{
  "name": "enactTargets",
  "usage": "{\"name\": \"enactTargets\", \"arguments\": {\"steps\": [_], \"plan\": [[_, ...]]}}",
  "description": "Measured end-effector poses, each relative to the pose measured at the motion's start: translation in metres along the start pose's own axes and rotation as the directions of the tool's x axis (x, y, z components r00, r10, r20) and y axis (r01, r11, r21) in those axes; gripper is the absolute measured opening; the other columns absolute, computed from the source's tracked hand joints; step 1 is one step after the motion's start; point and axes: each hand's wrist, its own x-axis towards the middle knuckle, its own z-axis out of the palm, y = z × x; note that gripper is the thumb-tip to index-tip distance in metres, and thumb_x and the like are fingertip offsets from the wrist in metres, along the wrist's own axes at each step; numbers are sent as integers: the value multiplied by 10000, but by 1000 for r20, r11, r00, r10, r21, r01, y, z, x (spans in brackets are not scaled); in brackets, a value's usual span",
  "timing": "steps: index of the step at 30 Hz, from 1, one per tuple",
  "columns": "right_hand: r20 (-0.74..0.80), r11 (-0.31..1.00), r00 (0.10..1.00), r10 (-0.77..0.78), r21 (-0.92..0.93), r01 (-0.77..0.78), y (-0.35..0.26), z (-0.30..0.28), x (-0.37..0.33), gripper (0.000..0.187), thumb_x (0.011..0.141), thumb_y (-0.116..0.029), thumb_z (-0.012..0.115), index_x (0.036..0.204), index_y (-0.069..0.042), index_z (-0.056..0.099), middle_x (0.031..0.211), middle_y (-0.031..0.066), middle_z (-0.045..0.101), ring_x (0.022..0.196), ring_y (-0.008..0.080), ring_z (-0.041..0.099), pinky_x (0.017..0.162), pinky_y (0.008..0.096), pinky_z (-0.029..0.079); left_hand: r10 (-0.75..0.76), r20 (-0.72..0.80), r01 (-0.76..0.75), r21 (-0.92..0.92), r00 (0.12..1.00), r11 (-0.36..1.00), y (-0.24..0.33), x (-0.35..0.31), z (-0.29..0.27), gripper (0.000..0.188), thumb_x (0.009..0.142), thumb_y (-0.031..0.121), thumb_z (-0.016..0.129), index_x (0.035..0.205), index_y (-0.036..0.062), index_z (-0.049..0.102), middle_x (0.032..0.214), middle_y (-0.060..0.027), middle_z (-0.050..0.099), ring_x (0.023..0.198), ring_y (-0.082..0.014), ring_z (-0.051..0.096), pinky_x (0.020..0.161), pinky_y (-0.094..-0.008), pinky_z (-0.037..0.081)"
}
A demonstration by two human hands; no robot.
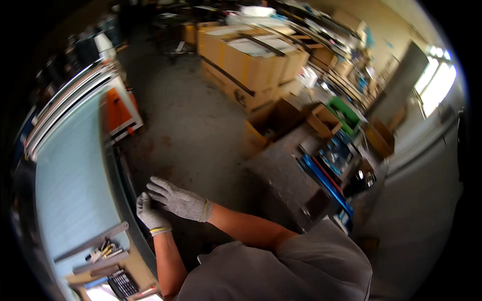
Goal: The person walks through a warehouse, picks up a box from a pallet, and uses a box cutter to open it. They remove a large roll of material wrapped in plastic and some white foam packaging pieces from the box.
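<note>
This place is looking like a workshop: metal rulers (92,243) are lying on a long light-blue table (75,170) on the left, a big cardboard box (236,62) is sitting far off, and a messy heap (337,75) is lying far right.

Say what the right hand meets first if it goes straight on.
Probably the bench's dark edge, though the right hand might brush the left hand, beside its lower fingers, first. Depth is unclear; it could pass above the edge.
</note>
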Motion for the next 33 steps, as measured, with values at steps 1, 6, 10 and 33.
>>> {"name": "enactTargets", "arguments": {"steps": [1, 6, 10, 33], "plan": [[-45, 1000, 999, -13, -4, 13, -16, -3, -17, 654, 965, -405, 465, 1502, -135, 208, 1528, 86, 252, 1412, 229, 223, 1165, 398, 176, -43, 43, 44, -16, 998, 999, -13, 0, 10, 164, 944, 116, 578, 782, 92, 584, 773, 19, 594, 702, -81, 520, 655, -230, 439], [-148, 942, 934, -324, -143, 304, -95, -28, -103, 470, 980, -284, 451, 1410, -115, 367, 1406, 110, 414, 1332, 237, 369, 1124, 386, 287, -61, 416, -69, 291, 907, 954, -91, -46, 99, 141, 968, 183, 553, 936, 53, 594, 890, -16, 631, 806, -105, 573, 759, -245, 472], [-175, 885, 877, -447, -231, 405, -154, -20, -183, 469, 991, -256, 444, 1427, -125, 335, 1369, 118, 448, 1297, 268, 420, 1069, 420, 368, -292, 549, -16, 488, 783, 873, -119, -110, 185, 212, 981, 229, 516, 931, 33, 581, 831, -76, 645, 635, -85, 575, 505, -199, 444], [-498, 577, 291, -817, -705, 413, -197, 32, -317, 418, 941, -200, 544, 1303, 9, 519, 1230, 123, 592, 1133, 200, 561, 989, 319, 431, -448, 724, -99, 575, 524, 812, -218, -186, 273, 229, 990, 219, 512, 1010, 6, 595, 947, -67, 623, 869, -135, 585, 796, -270, 476]]}}
